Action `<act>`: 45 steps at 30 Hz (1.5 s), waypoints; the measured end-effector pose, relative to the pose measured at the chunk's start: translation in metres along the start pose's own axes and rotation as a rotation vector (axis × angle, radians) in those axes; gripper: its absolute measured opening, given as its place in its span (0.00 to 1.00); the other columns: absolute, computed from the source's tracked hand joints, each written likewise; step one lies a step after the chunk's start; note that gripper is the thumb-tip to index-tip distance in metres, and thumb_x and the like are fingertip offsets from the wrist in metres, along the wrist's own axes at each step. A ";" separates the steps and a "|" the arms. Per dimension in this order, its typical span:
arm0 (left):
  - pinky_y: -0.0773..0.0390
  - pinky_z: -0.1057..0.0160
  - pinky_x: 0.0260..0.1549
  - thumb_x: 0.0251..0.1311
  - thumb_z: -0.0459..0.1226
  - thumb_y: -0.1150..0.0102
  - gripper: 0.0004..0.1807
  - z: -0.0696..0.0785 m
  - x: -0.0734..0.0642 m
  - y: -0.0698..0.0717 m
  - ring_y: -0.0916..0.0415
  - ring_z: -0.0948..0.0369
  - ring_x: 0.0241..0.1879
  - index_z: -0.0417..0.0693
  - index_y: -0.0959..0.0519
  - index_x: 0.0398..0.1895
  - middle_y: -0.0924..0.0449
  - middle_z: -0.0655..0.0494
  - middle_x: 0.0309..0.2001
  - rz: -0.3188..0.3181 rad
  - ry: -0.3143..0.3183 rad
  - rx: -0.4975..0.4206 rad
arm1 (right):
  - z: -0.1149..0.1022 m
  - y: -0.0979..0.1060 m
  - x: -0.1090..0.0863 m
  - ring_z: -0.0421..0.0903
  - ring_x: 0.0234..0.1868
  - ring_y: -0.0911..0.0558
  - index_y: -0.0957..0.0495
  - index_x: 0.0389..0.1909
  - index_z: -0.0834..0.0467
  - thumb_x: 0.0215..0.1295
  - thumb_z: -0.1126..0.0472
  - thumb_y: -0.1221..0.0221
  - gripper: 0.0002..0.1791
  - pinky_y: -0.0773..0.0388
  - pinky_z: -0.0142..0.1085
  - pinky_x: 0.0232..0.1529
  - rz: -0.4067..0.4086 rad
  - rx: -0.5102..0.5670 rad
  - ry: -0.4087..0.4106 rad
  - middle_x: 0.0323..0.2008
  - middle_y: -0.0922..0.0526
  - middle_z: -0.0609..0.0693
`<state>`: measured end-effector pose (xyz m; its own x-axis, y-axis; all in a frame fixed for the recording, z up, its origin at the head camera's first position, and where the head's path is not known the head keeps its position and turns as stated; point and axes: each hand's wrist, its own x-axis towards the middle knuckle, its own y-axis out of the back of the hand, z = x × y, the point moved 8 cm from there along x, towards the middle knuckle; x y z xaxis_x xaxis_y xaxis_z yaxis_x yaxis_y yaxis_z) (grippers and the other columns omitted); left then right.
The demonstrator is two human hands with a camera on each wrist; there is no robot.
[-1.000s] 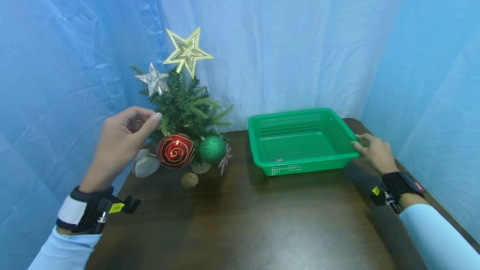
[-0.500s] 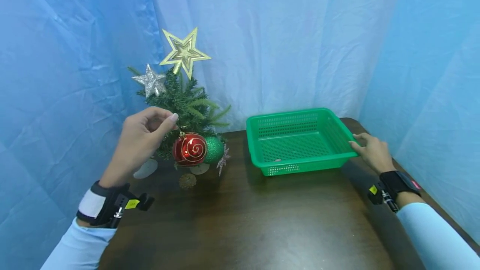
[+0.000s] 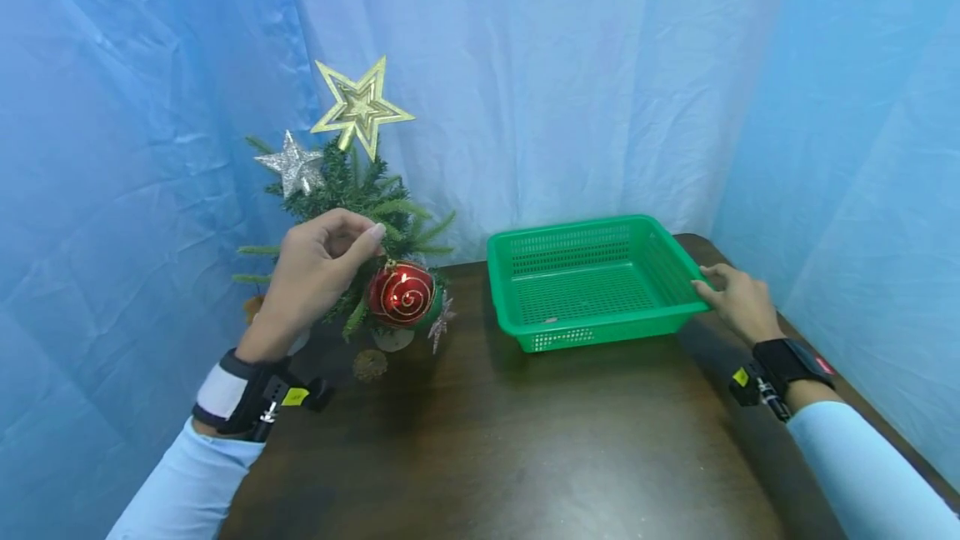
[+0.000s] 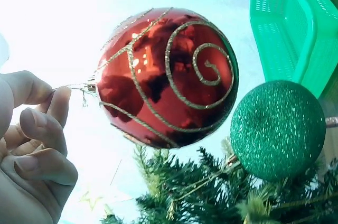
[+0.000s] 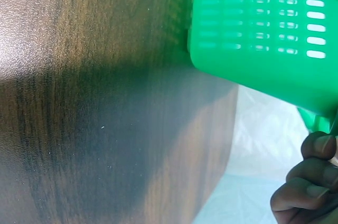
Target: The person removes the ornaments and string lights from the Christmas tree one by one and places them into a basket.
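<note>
We see the left hand [image 3: 313,275] pinching the red ball [image 3: 402,295] by its thread [image 4: 79,85], between thumb and finger. The ball hangs before the tree [image 3: 363,197], partly covering the green ball [image 4: 278,131] in the head view; we cannot tell whether the two touch. The right hand [image 3: 738,300] grips the rim of the basket [image 3: 615,326] at its near right corner. We find the basket on the table [image 3: 525,440], right of the tree. A gold star [image 3: 362,107] tops the tree, with a silver star [image 3: 292,165] lower at left.
</note>
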<state>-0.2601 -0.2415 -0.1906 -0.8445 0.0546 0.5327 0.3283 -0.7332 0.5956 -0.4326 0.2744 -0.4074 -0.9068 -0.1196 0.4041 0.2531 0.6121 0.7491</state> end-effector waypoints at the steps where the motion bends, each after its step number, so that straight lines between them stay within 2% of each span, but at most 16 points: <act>1: 0.27 0.65 0.31 0.74 0.48 0.41 0.16 0.000 0.001 -0.002 0.15 0.61 0.35 0.45 0.16 0.47 0.13 0.54 0.37 -0.002 0.001 -0.007 | -0.001 0.000 0.000 0.44 0.13 0.46 0.25 0.64 0.71 0.78 0.55 0.43 0.25 0.44 0.41 0.16 0.001 0.001 0.001 0.24 0.17 0.60; 8: 0.30 0.64 0.25 0.75 0.46 0.41 0.14 0.002 0.005 -0.013 0.19 0.62 0.29 0.45 0.16 0.46 0.13 0.54 0.35 -0.015 -0.032 -0.016 | -0.001 0.002 0.001 0.43 0.13 0.47 0.25 0.64 0.71 0.78 0.54 0.43 0.26 0.45 0.38 0.17 -0.007 -0.018 0.016 0.24 0.17 0.57; 15: 0.25 0.65 0.29 0.75 0.46 0.41 0.15 0.003 0.008 -0.020 0.15 0.55 0.36 0.42 0.17 0.47 0.13 0.53 0.36 -0.024 -0.029 -0.079 | 0.001 0.001 0.001 0.44 0.13 0.46 0.26 0.64 0.71 0.79 0.53 0.43 0.26 0.45 0.39 0.17 -0.014 -0.019 0.001 0.30 0.15 0.63; 22: 0.28 0.64 0.28 0.75 0.45 0.41 0.14 0.004 0.010 -0.030 0.15 0.61 0.36 0.43 0.18 0.47 0.13 0.52 0.37 -0.044 -0.045 -0.107 | 0.000 0.002 0.001 0.43 0.13 0.48 0.26 0.65 0.70 0.79 0.52 0.44 0.27 0.45 0.39 0.17 -0.015 -0.009 -0.001 0.37 0.15 0.67; 28: 0.29 0.63 0.30 0.76 0.45 0.42 0.15 0.001 0.010 -0.039 0.15 0.53 0.37 0.42 0.18 0.46 0.14 0.54 0.36 -0.064 -0.049 -0.098 | 0.000 0.001 0.001 0.42 0.13 0.48 0.25 0.63 0.70 0.78 0.54 0.42 0.25 0.45 0.39 0.16 0.006 -0.006 0.002 0.32 0.15 0.65; 36: 0.30 0.61 0.28 0.76 0.46 0.43 0.15 -0.003 0.012 -0.045 0.17 0.47 0.37 0.42 0.18 0.46 0.13 0.50 0.37 -0.063 -0.033 -0.089 | 0.002 -0.001 0.001 0.44 0.13 0.45 0.26 0.65 0.70 0.78 0.53 0.43 0.26 0.45 0.39 0.17 -0.017 0.005 0.004 0.27 0.16 0.61; 40: 0.28 0.62 0.29 0.76 0.46 0.42 0.15 -0.002 0.014 -0.048 0.16 0.49 0.37 0.43 0.17 0.46 0.13 0.48 0.37 -0.063 -0.040 -0.096 | 0.000 0.001 0.000 0.44 0.13 0.45 0.26 0.65 0.70 0.79 0.53 0.43 0.26 0.45 0.39 0.18 -0.018 0.000 0.016 0.29 0.15 0.62; 42: 0.28 0.61 0.30 0.76 0.45 0.42 0.14 -0.001 0.015 -0.051 0.16 0.49 0.36 0.43 0.17 0.46 0.13 0.49 0.36 -0.066 -0.045 -0.101 | -0.001 0.001 0.000 0.44 0.14 0.45 0.26 0.64 0.70 0.79 0.53 0.43 0.26 0.44 0.39 0.18 -0.016 -0.003 0.021 0.33 0.15 0.64; 45: 0.25 0.61 0.32 0.76 0.45 0.42 0.13 0.000 0.016 -0.054 0.16 0.53 0.35 0.45 0.17 0.45 0.14 0.53 0.35 -0.071 -0.047 -0.104 | -0.002 0.002 0.000 0.43 0.13 0.46 0.25 0.64 0.70 0.79 0.53 0.43 0.26 0.44 0.39 0.18 -0.013 -0.007 0.025 0.33 0.14 0.63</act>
<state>-0.2914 -0.2012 -0.2149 -0.8425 0.1384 0.5206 0.2208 -0.7928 0.5681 -0.4315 0.2740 -0.4051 -0.9012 -0.1473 0.4077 0.2441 0.6046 0.7582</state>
